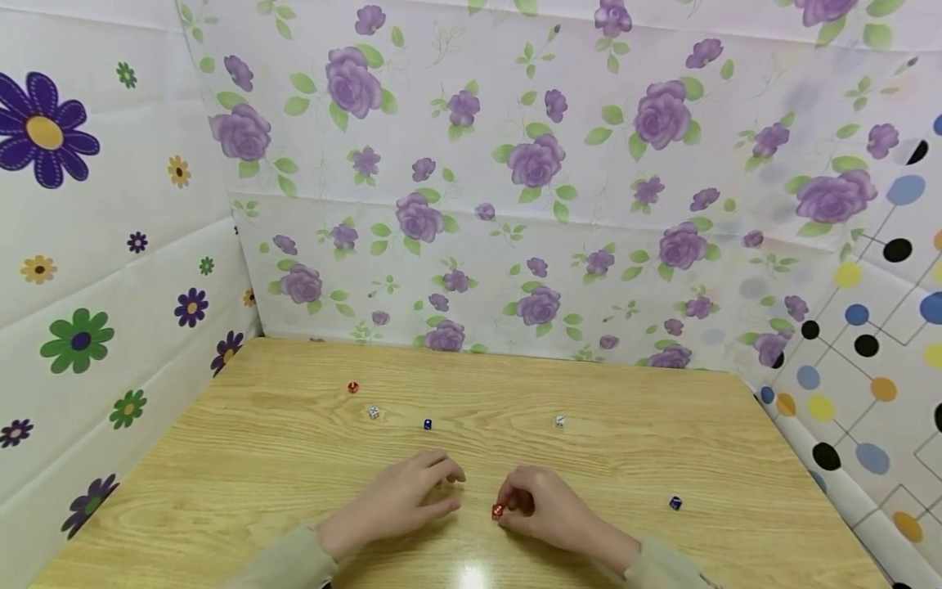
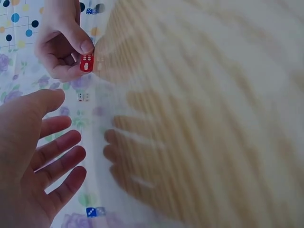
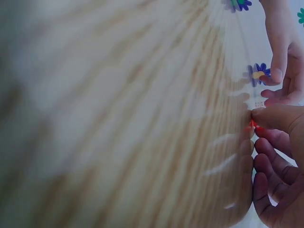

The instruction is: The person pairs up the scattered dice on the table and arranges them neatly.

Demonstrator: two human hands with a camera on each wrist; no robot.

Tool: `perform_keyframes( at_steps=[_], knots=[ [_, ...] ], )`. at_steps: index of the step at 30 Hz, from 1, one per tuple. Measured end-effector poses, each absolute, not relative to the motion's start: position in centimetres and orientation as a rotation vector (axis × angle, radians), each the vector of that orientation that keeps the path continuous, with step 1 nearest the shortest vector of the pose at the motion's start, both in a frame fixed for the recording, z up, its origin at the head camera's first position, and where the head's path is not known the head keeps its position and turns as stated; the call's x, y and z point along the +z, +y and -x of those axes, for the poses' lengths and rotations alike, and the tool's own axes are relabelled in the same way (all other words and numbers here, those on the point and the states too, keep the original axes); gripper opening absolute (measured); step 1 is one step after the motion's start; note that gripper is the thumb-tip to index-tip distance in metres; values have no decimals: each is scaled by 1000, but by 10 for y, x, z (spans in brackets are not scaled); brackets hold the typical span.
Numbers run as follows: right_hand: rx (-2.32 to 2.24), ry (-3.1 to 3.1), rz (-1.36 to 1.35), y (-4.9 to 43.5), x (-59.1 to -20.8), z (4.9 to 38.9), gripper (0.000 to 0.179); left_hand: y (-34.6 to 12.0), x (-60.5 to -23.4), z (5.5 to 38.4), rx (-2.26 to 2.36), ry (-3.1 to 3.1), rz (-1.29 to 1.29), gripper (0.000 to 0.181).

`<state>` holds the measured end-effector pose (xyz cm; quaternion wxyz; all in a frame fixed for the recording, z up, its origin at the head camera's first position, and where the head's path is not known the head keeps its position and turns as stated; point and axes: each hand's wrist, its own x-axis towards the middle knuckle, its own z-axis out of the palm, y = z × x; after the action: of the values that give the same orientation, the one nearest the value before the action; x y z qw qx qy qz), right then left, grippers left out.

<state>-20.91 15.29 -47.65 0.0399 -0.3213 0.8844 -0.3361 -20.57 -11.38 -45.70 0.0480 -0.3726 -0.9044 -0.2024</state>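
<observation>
Between the thumb and fingertips of my right hand (image 1: pixel 548 509) a red die (image 1: pixel 497 511) with white pips is pinched, low over or touching the wooden table; which of the two I cannot tell. In the left wrist view the same red die (image 2: pixel 86 63) shows its pips clearly. To its left my left hand (image 1: pixel 405 501) hovers with relaxed, parted fingers and nothing in them. A blue die (image 1: pixel 428 424) lies beyond the left hand, with a white die (image 1: pixel 374 412) and another red die (image 1: pixel 353 387) farther off to the left.
A second white die (image 1: pixel 560 421) lies beyond the right hand. Another blue die (image 1: pixel 675 503) sits to the right. The glossy wooden table (image 1: pixel 257 458) meets a flowered cloth (image 1: pixel 471 270) at the back, with patterned cloths on both sides.
</observation>
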Motion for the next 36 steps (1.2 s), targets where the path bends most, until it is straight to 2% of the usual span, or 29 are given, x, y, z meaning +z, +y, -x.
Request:
perform_keyframes(
  at_steps=[36],
  knots=[
    [-1143,2684,853,168,-475,186,12,-60,-471,191,-879,-2831,1007,15]
  ],
)
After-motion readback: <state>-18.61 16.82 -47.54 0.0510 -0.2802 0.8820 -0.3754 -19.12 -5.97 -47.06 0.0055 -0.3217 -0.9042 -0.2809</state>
